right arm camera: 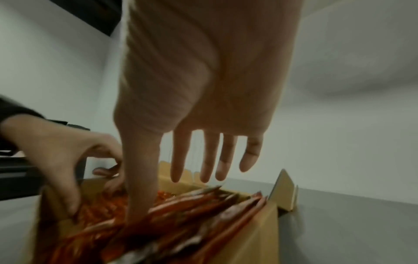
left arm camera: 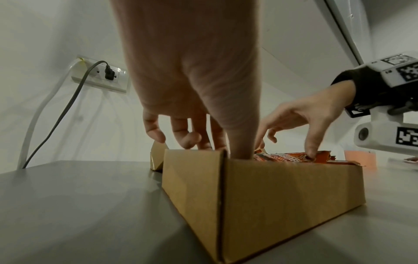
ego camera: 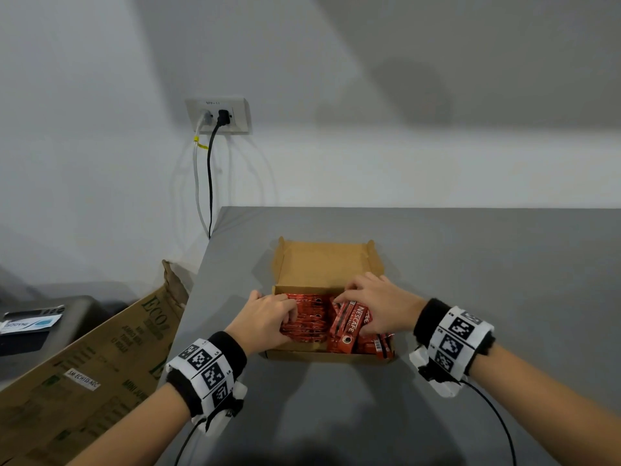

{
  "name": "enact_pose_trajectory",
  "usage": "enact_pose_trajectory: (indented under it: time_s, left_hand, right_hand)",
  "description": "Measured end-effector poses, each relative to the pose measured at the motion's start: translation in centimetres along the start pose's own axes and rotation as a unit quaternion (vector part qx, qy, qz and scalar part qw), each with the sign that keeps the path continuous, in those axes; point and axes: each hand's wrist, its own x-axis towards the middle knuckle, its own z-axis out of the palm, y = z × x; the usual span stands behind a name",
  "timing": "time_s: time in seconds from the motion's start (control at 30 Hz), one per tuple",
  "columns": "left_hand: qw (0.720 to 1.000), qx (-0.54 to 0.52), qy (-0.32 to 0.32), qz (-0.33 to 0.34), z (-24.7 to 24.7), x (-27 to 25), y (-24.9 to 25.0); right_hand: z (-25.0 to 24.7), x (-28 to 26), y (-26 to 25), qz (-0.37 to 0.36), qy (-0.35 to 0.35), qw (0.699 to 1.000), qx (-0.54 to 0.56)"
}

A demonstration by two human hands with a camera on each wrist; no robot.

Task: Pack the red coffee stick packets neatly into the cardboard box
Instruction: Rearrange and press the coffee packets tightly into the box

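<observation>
Both hands are working inside the open cardboard box sitting at the centre of the frame on the grey desk. Left hand is curling its fingers over the tidy row of red coffee stick packets in the box's left half, pressing on them. Right hand is lying with fingers straight and spread across the looser, tilted packets on the right, thumb digging down between them. A wall socket is showing upper left.

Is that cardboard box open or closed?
Open: the cardboard box has its lid folded back flat, and the red packets inside are showing.
</observation>
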Motion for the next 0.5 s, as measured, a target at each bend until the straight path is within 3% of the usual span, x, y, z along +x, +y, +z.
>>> enact_pose_trajectory:
  time_s: [0.3,0.5]
  left_hand:
    - [0.999,-0.036,-0.016,-0.035,0.0,0.3,0.0]
    - [0.998,-0.045,-0.018,-0.033,-0.3,0.2,0.0]
  right_hand:
    - [0.3,1.3,-1.7,-0.048,0.015,0.991,-0.124]
    - [0.2,1.1,-1.4,-0.072,0.025,0.992,-0.098]
